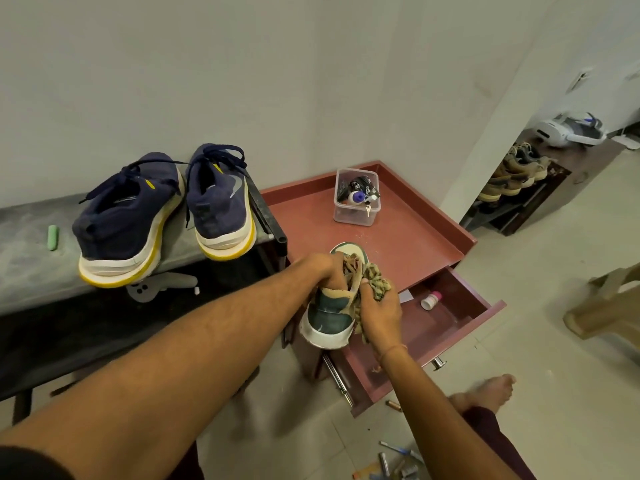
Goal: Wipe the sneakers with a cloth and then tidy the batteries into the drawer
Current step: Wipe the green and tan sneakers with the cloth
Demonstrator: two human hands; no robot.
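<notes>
A green and white sneaker rests on the front edge of the reddish cabinet top. My left hand grips it with fingers inside the shoe's opening. My right hand holds a patterned cloth against the sneaker's right side. Two navy sneakers with yellow soles stand on the grey bench at the left. The cabinet's drawer stands open under my right hand. Several batteries lie on the floor near the bottom edge.
A clear plastic box of small items stands on the cabinet top. A small white bottle lies in the drawer. A green object lies on the bench. A shoe rack and a beige chair stand right. My foot rests on the tiles.
</notes>
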